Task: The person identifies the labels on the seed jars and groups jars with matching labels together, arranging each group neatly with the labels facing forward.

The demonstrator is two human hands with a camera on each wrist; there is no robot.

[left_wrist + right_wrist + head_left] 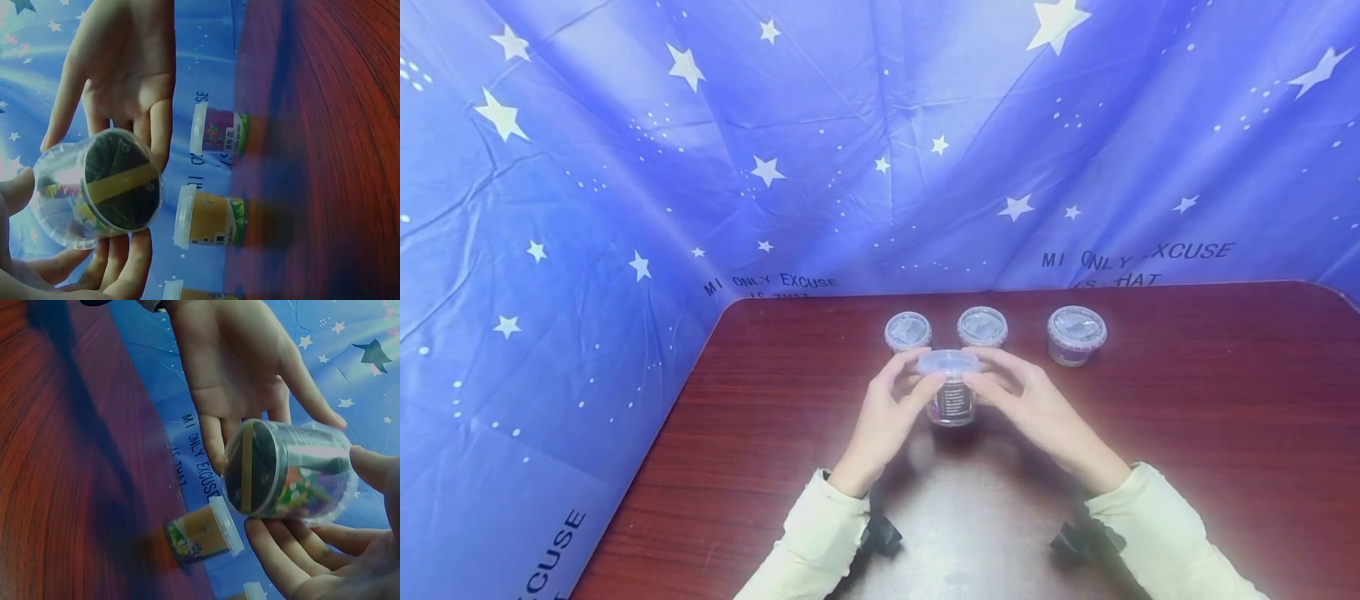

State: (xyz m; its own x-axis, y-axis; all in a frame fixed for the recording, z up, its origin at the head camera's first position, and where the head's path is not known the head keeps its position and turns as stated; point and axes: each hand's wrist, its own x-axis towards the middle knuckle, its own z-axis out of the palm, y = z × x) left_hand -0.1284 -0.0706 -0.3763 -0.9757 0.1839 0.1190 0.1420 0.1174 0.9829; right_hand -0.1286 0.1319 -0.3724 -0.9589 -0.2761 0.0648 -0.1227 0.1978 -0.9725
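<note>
A small clear plastic tub (952, 406) with a lid and a printed label is between the two hands, lifted off the table. My left hand (886, 410) grips its left side, the thumb on the near face by the rim. On the opposite side my right hand (1037, 404) holds it the same way, fingers behind and thumb in front. The wrist views show the tub's dark underside (125, 181) crossed by a yellow strip. Colourful print (303, 490) shows through its wall.
Three more lidded tubs stand at the back of the dark red wooden table (760, 433): a left one (908, 330), a middle one (982, 325) and a right one (1077, 333) with a purple label. A blue star-patterned cloth (850, 125) hangs behind the table.
</note>
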